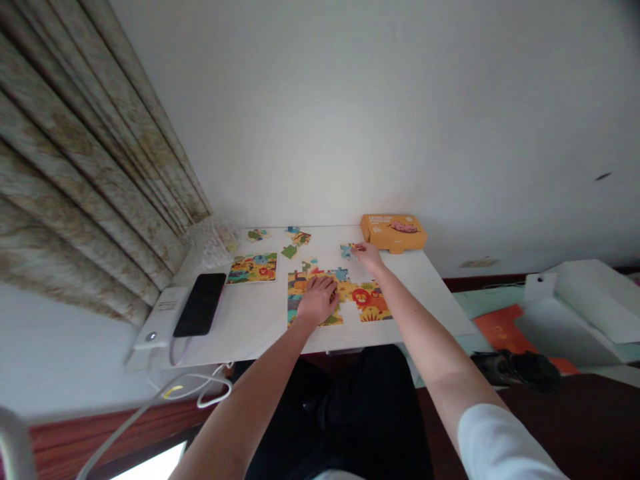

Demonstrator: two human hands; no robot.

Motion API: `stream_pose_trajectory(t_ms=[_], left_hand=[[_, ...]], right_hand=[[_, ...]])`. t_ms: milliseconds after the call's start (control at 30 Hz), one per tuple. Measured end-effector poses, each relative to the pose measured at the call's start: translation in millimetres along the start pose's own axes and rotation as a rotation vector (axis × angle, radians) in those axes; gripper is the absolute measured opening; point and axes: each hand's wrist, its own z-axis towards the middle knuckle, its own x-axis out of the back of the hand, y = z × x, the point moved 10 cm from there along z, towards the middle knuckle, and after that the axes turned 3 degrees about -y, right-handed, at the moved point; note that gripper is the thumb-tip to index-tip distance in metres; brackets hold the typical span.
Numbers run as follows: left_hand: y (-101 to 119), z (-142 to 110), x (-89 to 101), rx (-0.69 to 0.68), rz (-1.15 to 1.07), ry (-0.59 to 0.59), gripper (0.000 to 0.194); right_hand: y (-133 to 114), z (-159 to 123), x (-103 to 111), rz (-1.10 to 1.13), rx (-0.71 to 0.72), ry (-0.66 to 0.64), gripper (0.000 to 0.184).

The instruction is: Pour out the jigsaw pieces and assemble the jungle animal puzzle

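Note:
A partly joined jigsaw puzzle (296, 303) with animals and yellow ground lies on the white table. My left hand (318, 300) rests on its middle, palm down with the fingers spread and slightly bent, hiding the pieces beneath. On the puzzle's right part a red-maned lion (361, 297) shows, and a gap opens along the lower edge. Beyond the puzzle, my right hand (367, 257) pinches a blue puzzle piece (345, 251) at or just above the tabletop. Another blue piece (341, 274) sits at the puzzle's top edge.
Loose pieces (290, 251) lie at the back. Left of the puzzle are a picture card (253, 268), a black phone (201, 305), a white power unit (161, 320) and clear plastic wrap (213, 241). An orange puzzle box (395, 233) stands at the back right, against the wall.

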Motion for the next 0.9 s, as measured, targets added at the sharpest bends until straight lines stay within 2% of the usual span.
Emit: stream_pose_trajectory(t_ms=[100,233,333,467,600,767,900], left_hand=[[1,0,1.7,-0.007,0.004,0.009,0.028],[2,0,2.9,-0.012,0.023,0.022,0.028],[2,-1,1.9,-0.022,0.029,0.023,0.029],[2,-1,-0.3,-0.030,0.036,0.015,0.029],[2,-1,0.1,-0.033,0.042,0.012,0.029],[4,-2,3.5,-0.033,0.041,0.015,0.028],[7,-2,0.1,-0.055,0.032,-0.022,0.031]], right_hand=[[5,-36,9,0.126,-0.029,-0.004,0.034],[13,-88,11,0.446,-0.091,-0.007,0.046],[10,-109,12,0.468,-0.074,0.000,0.053],[3,-116,14,0.409,-0.038,-0.006,0.056],[1,-114,19,0.420,-0.048,0.005,0.049],[18,-114,24,0.448,-0.115,0.053,0.043],[34,-111,25,0.384,-0.148,0.055,0.057]])
